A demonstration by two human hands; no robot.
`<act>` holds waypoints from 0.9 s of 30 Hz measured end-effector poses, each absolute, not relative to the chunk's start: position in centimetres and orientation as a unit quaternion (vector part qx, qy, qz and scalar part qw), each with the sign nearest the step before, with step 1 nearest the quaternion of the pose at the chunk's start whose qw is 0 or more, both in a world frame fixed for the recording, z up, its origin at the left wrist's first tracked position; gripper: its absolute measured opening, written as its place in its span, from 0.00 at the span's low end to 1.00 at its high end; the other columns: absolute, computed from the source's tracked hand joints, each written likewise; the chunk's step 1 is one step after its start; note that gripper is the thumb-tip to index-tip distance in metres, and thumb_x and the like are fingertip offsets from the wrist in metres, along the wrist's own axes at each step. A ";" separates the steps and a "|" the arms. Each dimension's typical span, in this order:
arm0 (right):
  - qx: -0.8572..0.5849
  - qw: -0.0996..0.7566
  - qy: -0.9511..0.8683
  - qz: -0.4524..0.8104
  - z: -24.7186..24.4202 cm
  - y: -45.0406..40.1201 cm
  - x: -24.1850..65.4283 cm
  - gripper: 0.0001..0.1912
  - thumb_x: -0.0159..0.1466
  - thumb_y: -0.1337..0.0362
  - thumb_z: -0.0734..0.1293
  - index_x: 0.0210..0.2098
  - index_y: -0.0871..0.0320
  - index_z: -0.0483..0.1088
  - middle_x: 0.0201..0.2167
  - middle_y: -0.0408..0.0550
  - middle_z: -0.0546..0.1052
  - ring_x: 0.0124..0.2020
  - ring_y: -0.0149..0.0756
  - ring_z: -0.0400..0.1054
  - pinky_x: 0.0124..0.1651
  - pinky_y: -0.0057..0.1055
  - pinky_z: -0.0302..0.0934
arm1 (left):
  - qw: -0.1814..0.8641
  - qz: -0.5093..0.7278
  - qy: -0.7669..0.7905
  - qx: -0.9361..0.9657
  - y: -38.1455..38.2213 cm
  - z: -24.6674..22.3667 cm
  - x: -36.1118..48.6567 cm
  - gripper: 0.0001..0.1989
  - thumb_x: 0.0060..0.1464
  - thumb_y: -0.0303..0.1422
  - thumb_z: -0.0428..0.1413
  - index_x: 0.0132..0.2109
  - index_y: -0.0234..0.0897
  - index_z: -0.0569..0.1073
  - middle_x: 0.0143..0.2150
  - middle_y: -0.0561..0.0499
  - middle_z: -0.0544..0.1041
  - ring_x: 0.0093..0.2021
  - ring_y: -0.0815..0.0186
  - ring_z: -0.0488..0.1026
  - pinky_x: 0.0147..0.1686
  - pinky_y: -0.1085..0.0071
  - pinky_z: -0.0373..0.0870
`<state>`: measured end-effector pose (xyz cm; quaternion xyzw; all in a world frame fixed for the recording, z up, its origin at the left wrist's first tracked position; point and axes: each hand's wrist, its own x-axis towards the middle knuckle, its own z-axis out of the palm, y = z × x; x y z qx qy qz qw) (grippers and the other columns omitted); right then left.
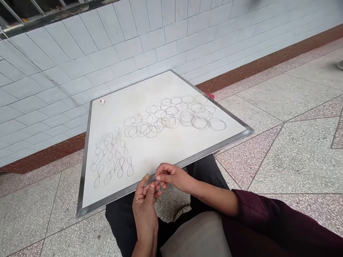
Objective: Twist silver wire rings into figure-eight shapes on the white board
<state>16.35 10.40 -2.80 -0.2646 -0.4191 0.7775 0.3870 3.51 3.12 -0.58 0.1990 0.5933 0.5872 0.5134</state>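
Observation:
Over the near edge of the table, my left hand (146, 203) and my right hand (174, 177) meet with their fingertips almost touching. Between them runs a thin wire (160, 185), pinched by thumb and fingers on both sides; its full shape is partly hidden by the fingers. A tan strip wraps one fingertip of my left hand. To the left on the white tabletop (150, 157) lie several wires twisted into figure-eights (129, 166). Farther back and to the right, several round wire rings (217, 124) overlap one another in a broad spread.
A metal rim (230, 141) borders the table, whose far side stands by a white tiled wall (128, 53). Near the far left corner sits a small white and red object (102, 102). Speckled floor tiles (308, 157) surround the table, and my legs are under its near edge.

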 end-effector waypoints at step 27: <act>-0.241 0.393 -0.522 0.717 0.1 14.1 16.8 0.11 0.55 0.61 0.75 0.35 0.59 0.75 0.32 0.42 0.74 0.36 0.31 0.70 0.43 0.32 0.62 | 0.480 0.638 0.555 0.236 6.7 2.7 3.9 0.29 0.44 0.38 0.68 0.53 0.34 0.73 0.30 0.52 0.76 0.32 0.68 0.73 0.30 0.73 0.71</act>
